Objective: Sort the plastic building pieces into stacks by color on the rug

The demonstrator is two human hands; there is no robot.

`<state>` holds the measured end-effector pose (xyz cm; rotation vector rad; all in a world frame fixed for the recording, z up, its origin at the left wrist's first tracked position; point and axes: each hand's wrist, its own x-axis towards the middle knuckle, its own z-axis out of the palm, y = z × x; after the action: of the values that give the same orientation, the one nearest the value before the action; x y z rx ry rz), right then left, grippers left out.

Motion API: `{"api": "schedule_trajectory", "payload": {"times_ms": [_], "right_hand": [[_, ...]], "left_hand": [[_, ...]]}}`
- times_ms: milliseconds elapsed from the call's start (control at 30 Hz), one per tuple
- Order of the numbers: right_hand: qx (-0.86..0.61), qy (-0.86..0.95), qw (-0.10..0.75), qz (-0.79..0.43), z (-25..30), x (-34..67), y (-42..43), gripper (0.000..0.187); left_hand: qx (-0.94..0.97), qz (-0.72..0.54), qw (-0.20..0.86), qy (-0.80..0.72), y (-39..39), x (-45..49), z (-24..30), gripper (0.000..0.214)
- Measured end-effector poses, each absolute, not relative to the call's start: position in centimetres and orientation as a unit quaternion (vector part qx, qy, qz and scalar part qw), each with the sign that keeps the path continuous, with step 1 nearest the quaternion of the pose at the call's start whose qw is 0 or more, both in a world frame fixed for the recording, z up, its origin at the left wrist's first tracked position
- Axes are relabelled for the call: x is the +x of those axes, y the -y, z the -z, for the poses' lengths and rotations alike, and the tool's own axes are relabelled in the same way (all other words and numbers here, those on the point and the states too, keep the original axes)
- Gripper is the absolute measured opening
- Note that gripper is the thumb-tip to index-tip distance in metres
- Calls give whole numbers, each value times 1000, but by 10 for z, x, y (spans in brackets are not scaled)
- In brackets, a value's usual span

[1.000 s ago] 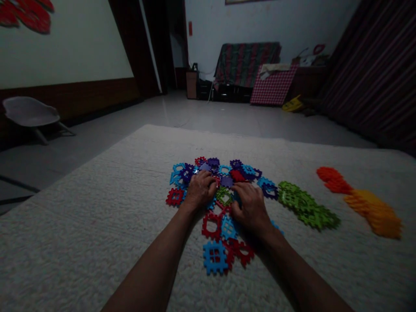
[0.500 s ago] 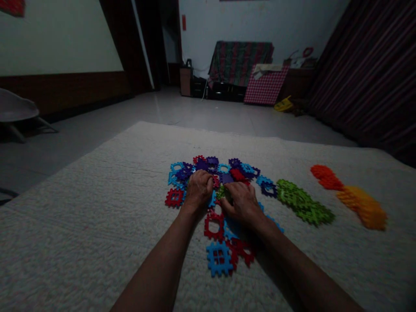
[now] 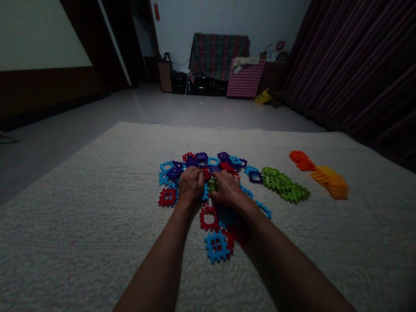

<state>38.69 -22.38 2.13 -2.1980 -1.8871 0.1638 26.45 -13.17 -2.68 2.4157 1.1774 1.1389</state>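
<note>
A mixed pile of notched plastic interlocking tiles lies in front of me, with both hands in it. My left hand [image 3: 191, 186] has its fingers curled down over the pile; whatever is under the fingertips is hidden. Between the thumb and fingers of my right hand [image 3: 229, 188] is a green interlocking tile [image 3: 212, 185], partly covered. Purple tiles [image 3: 191, 162] lie just beyond my hands. A red window tile [image 3: 164, 197] rests left of my left hand. Nearer to me are a red tile with a round hole [image 3: 203, 223] and a blue window tile [image 3: 210, 240].
Right of the pile, green tiles [image 3: 284, 185] lie in an overlapping row, with yellow-orange tiles [image 3: 331, 182] and orange-red tiles [image 3: 301, 160] farther right. All rest on a pale quilted mat [image 3: 97, 225]. Beyond are a tiled floor [image 3: 182, 110], a cloth-covered cabinet [image 3: 219, 56] and a curtain [image 3: 318, 65].
The view has swung to the right, so everything appears shifted left. Both hands stay in the pile, and the right one remains around the green tile.
</note>
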Motion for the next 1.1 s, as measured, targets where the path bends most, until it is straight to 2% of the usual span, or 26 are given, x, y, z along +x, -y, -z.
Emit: {"api": "schedule_trajectory", "payload": {"times_ms": [133, 267, 533, 667, 767, 867, 1100], "right_hand": [[-758, 639, 121, -61, -28, 387, 221, 42], [-739, 648, 166, -75, -28, 396, 214, 29], [-676, 677, 271, -104, -21, 410, 221, 22], [-681, 642, 335, -110, -30, 448, 241, 20], [-737, 533, 404, -97, -36, 503, 261, 38], [-804, 418, 423, -1, -34, 558, 277, 54], [-859, 381, 339, 44, -23, 599, 285, 60]], "left_hand": [[811, -399, 113, -411, 131, 265, 27, 22], [813, -396, 108, -414, 131, 264, 27, 23], [819, -389, 87, -413, 132, 263, 31, 24], [829, -380, 81, -402, 131, 262, 29, 24], [822, -400, 110, -391, 130, 259, 18, 26], [792, -428, 143, -411, 127, 253, 4, 26], [719, -445, 133, -516, 112, 232, 2, 28]]}}
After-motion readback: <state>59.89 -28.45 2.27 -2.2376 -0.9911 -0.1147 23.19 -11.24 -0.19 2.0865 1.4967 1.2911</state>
